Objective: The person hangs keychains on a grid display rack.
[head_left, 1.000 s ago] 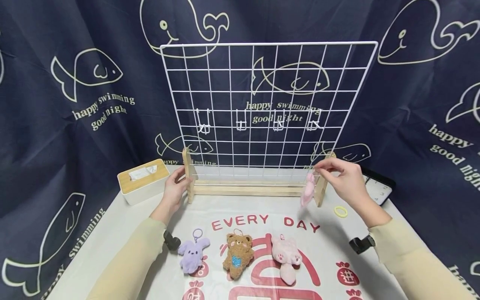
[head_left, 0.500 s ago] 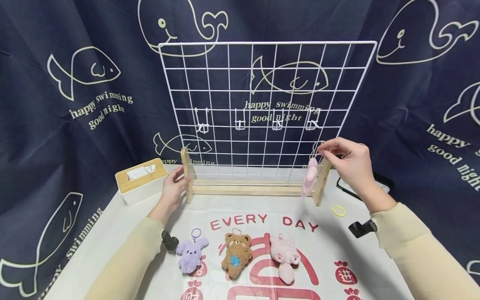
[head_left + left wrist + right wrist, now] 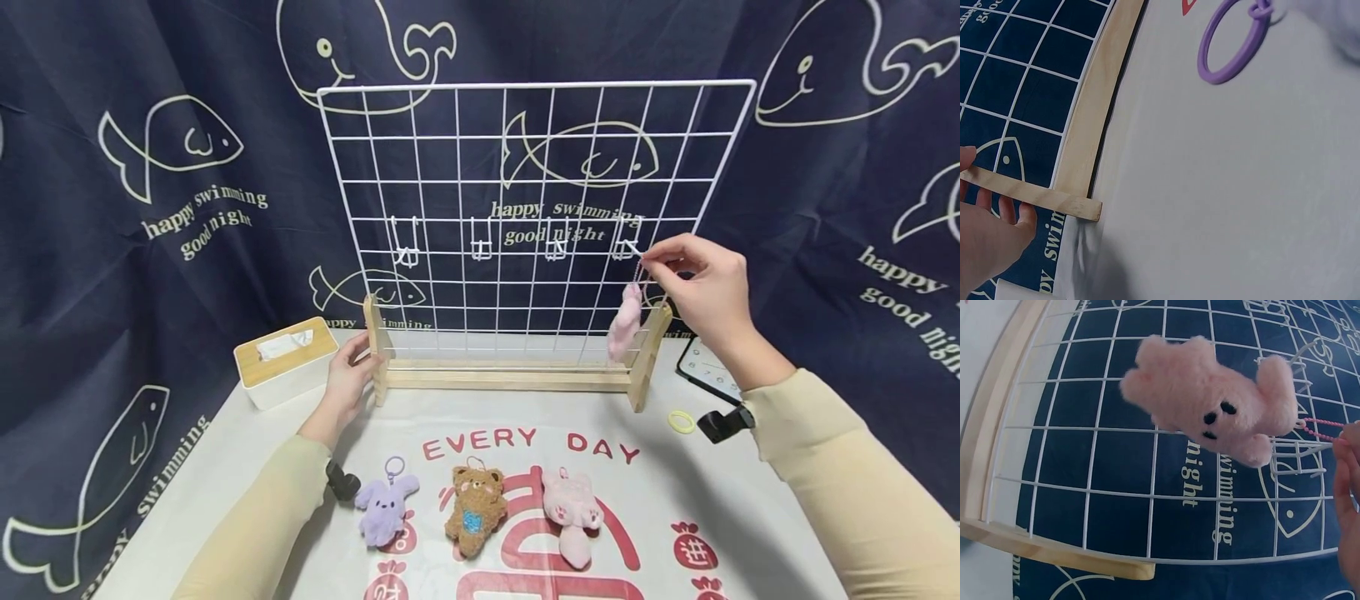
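My left hand (image 3: 348, 379) grips the left upright (image 3: 377, 346) of a wooden stand that holds a white wire grid (image 3: 537, 85). In the left wrist view, thumb and fingers lie on opposite sides of that upright (image 3: 1038, 195). My right hand (image 3: 708, 279) pinches the pink bead chain (image 3: 1321, 420) of a pink plush keychain (image 3: 626, 325). The plush, long-eared with a small dark face, hangs in front of the grid's right side. My right fingertips are right at the tip of the rightmost white hook (image 3: 626, 248).
Three more hooks line the grid to the left. On the table lie a purple plush keychain (image 3: 384, 510), a brown bear keychain (image 3: 476, 504) and a pink plush with a tail (image 3: 572, 504). A tissue box (image 3: 288, 367), yellow ring (image 3: 682, 422) and dark-edged tablet-like thing (image 3: 708, 373) are around the stand.
My right hand has risen with the pink plush keychain from beside the stand's right upright to the height of the rightmost hook. My left hand stays on the left upright.
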A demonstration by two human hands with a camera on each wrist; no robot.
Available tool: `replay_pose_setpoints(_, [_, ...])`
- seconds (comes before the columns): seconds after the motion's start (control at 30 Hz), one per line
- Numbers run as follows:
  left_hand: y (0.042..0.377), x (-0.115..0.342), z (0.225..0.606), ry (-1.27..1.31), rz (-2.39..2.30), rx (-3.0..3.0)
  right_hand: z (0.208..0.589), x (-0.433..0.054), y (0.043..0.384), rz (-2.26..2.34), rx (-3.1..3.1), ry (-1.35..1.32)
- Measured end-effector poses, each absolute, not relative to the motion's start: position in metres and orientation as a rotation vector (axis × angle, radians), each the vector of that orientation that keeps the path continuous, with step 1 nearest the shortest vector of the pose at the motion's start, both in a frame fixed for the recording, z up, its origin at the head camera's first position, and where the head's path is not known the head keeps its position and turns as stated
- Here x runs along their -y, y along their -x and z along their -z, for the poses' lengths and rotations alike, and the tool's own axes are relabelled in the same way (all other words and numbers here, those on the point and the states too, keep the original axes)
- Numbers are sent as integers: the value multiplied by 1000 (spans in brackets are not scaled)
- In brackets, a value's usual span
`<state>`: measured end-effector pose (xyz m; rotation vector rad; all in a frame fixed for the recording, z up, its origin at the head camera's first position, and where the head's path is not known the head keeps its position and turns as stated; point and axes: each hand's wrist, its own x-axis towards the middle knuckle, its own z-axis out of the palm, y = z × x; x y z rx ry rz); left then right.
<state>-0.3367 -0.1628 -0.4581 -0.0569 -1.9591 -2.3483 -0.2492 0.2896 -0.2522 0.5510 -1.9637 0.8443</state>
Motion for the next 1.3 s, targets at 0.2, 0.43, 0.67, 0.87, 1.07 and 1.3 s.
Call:
replay_pose_setpoints(0.2, [336,163,458,61,2348,1971,254,-293,264,-851,1926,-510])
replay_pose_setpoints(0.43, [336,163,456,60,2343,1991,253,-296,267,-877,1925,-498])
replay_pose_setpoints(0.67, [337,163,457,51,2328,1980,248,-289,260,-913,1912,-532])
replay_pose_setpoints(0.87, [338,165,458,57,2324,1990,252,-292,264,-928,1919,-523])
replay_pose_setpoints(1.07, [336,164,459,58,2358,1964,254,-296,271,-920,1931,-506])
replay_pose_setpoints(1.3, [337,163,459,51,2353,1958,253,-300,278,-919,1965,-499])
